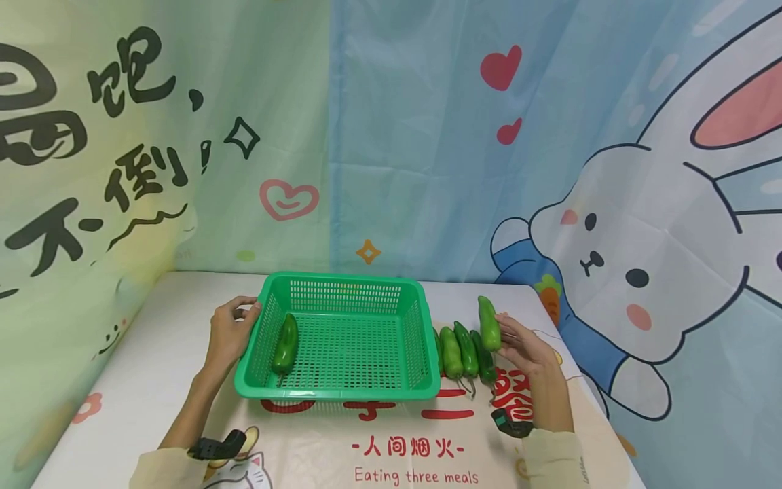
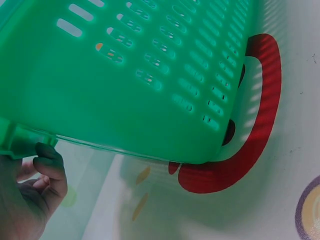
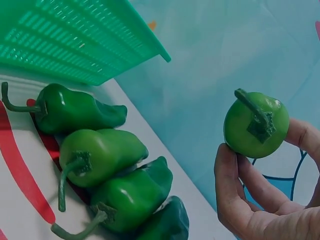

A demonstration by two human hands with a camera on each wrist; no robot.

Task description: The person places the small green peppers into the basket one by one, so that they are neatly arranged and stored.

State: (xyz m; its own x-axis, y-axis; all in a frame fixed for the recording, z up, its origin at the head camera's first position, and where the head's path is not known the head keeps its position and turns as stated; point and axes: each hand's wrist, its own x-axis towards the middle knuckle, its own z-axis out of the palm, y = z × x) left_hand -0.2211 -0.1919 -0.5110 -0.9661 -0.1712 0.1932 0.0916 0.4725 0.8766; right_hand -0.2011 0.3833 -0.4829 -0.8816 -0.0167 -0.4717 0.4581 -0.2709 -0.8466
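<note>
A green plastic basket (image 1: 342,392) with slotted walls sits on the table, one dark green pepper (image 1: 285,345) lying inside at its left. My left hand (image 1: 233,333) grips the basket's left rim; the left wrist view shows its curled fingers (image 2: 50,167) at the rim. To the right of the basket, my right hand (image 1: 525,343) pinches a lighter green pepper (image 1: 489,324) between thumb and fingers. In the right wrist view that pepper (image 3: 256,127) is held up above the table, its stem end facing the camera.
Several green peppers (image 1: 467,350) lie side by side on the table, between the basket and my right hand, stems toward me. The table (image 1: 397,431) has a printed cover with red writing. Behind its back edge hangs a cloth (image 1: 415,190) with cartoon prints.
</note>
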